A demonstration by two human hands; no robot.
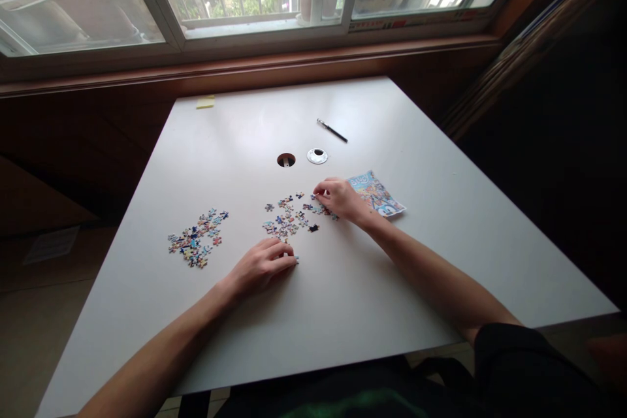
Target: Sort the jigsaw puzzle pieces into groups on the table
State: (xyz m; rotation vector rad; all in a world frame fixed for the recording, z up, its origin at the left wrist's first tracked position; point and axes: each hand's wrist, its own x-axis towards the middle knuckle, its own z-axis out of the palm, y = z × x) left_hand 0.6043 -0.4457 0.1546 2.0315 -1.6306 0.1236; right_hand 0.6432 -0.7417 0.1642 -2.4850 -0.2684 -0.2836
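Observation:
Loose jigsaw puzzle pieces [284, 223] lie in a scattered group at the middle of the white table [392, 287]. Just in front of them rests my left hand [264, 266], its fingers curled closed on a small pale puzzle piece [296, 260] that peeks out at the fingertips. On the group's right side my right hand [339, 198] pinches a puzzle piece [314, 196] between thumb and fingers, low over the table. Some pieces beneath this hand are partly hidden. A second pile of puzzle pieces [196, 238] is spread out to the left.
A colourful printed picture sheet [376, 192] lies right of my right hand, partly covered by it. Farther back are a round hole [286, 160] in the tabletop, a silvery round cover [317, 156], a black pen [333, 131] and a yellow sticky note [206, 102].

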